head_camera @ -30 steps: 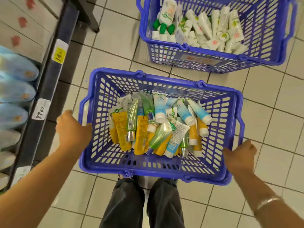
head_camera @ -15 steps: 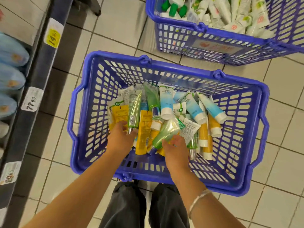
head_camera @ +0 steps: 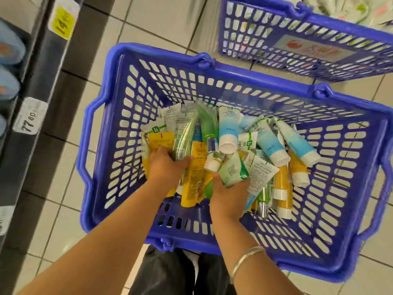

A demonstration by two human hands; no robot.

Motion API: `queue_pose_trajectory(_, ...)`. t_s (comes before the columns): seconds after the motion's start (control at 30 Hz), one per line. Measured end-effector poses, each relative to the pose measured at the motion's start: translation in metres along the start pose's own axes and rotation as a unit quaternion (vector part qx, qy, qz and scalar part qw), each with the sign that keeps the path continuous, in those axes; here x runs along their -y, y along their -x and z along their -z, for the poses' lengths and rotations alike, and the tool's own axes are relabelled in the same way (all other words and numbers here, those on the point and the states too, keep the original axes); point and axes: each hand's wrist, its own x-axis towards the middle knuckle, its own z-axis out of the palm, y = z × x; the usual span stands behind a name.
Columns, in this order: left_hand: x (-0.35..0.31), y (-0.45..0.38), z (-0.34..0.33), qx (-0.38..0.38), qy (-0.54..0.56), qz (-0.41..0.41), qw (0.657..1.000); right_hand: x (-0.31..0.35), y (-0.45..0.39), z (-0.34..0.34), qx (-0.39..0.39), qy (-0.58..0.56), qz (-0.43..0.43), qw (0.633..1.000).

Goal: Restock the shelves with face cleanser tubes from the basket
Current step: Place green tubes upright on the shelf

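Observation:
A blue plastic basket (head_camera: 110,133) stands on the tiled floor in front of my legs. It holds a heap of face cleanser tubes: yellow ones (head_camera: 160,141), clear green ones (head_camera: 207,126) and blue-and-white ones (head_camera: 228,128). Both hands are down in the heap. My left hand (head_camera: 164,167) closes around a clear green tube (head_camera: 184,138) at the left of the pile. My right hand (head_camera: 230,191) grips a pale green tube (head_camera: 231,170) with a white cap, lifted slightly above the others.
A dark shelf edge (head_camera: 42,67) with price tags (head_camera: 29,121) runs along the left, with blue packs (head_camera: 8,46) on it. A second blue basket (head_camera: 308,52) with white tubes stands behind at the upper right. My dark trouser legs (head_camera: 170,273) are below the basket.
One second ago both hands held the basket's sides. They went into the heap, and now each has closed on a tube. The view has come closer to the basket.

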Motion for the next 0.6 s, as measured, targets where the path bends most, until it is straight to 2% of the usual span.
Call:
queue_pose_trajectory(0.07,0.0,0.002,0.004,0.011,0.037,0.017,0.999,0.004,0.005,0.002,0.029,-0.018,0.003,0.999)
queue_pose_trajectory(0.17,0.001,0.006,0.01,0.067,0.137,0.048,0.987,0.007,0.001,0.013,0.095,-0.065,0.033,0.993)
queue_pose_trajectory(0.23,0.001,0.011,0.016,0.105,0.182,0.052,0.976,0.012,-0.005,0.025,0.13,-0.116,0.014,0.985)
queue_pose_trajectory(0.3,0.001,0.018,0.023,0.132,0.216,0.047,0.966,0.019,-0.006,0.036,0.152,-0.178,-0.039,0.971)
queue_pose_trajectory(0.37,0.0,0.031,0.033,0.146,0.252,0.039,0.956,0.029,-0.004,0.047,0.166,-0.249,-0.114,0.947)
queue_pose_trajectory(0.47,-0.004,0.057,0.051,0.153,0.302,0.007,0.941,0.054,0.008,0.065,0.244,-0.34,-0.189,0.888)
queue_pose_trajectory(0.6,-0.025,0.104,0.084,0.162,0.358,-0.054,0.918,0.094,0.039,0.098,0.335,-0.38,-0.173,0.844)
